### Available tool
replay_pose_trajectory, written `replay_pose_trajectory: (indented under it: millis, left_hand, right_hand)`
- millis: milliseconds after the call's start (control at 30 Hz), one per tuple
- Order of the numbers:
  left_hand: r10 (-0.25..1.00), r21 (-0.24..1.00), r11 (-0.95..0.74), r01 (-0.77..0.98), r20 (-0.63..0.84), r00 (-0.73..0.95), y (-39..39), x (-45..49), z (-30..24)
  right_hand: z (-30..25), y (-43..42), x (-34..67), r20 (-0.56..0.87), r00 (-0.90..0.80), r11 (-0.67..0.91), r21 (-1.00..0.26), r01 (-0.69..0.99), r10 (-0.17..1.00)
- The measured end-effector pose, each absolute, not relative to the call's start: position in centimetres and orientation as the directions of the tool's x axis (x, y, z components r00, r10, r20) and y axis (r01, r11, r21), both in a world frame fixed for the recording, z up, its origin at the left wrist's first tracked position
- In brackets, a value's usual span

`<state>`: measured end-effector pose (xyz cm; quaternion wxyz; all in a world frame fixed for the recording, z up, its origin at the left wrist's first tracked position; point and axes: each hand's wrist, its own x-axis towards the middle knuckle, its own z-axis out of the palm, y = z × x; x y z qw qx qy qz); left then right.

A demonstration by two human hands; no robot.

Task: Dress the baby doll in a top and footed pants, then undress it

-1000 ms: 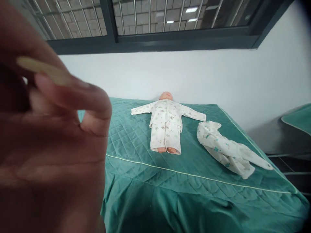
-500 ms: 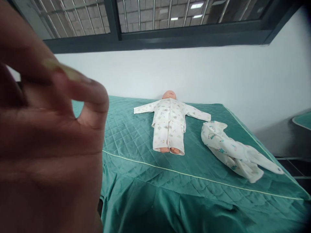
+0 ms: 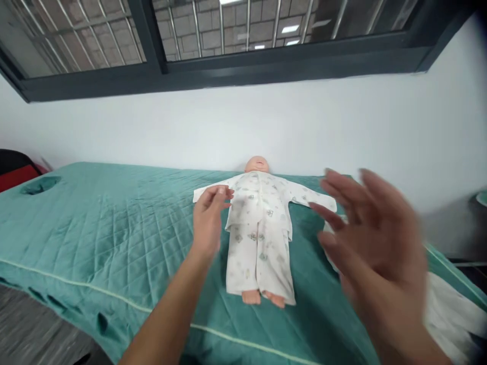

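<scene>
Spreading across the bed, a green quilted cover [image 3: 114, 238] carries a baby doll [image 3: 258, 228] in white printed pyjamas, face up with its head at the wall, while the blurred right hand [image 3: 373, 243] hovers beside it, fingers splayed wide and empty, and the left hand [image 3: 208, 218], loosely open, has its fingertips at the doll's outstretched sleeve [image 3: 201, 194].

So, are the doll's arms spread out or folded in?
Spread out. The doll lies on its back on the bed, and both sleeves reach straight out to the sides.

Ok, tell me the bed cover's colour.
The bed cover is teal green, quilted; head view.
</scene>
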<state>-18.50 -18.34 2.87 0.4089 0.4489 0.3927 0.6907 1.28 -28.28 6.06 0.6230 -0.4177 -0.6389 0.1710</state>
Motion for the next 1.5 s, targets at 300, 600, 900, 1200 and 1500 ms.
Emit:
replay_pose_trajectory:
  millis: [300, 600, 900, 1200, 1500]
  left_hand:
    - [0.936, 0.892, -0.322, 0.316, 0.349, -0.033, -2.7, -12.6, -0.4]
    - [0.939, 0.829, -0.343, 0.442, 0.321, 0.128, -2.7, -12.6, -1.9]
    - [0.921, 0.8, -0.387, 0.457, 0.358, 0.153, -2.5, -12.5, -2.0]
    - [0.908, 0.746, -0.416, 0.52, 0.372, 0.193, -2.5, -12.6, -2.1]
    - [0.904, 0.716, -0.424, 0.554, 0.368, 0.216, -2.5, -12.7, -2.4]
  right_hand:
    - [-1.0, -6.6, 2.5, 0.449, 0.205, 0.361, -0.862, 0.357, 0.87]
    - [-3.0, -6.3, 2.9, 0.261, 0.119, 0.202, -0.908, 0.366, 0.958]
    - [-2.9, -6.3, 2.9, 0.277, 0.045, 0.233, -0.876, 0.423, 0.96]
    - [-2.6, -5.9, 2.8, 0.179, 0.03, 0.143, -0.864, 0.483, 0.983]
    - [-2.0, -5.8, 2.8, 0.137, -0.024, 0.128, -0.828, 0.546, 0.99]
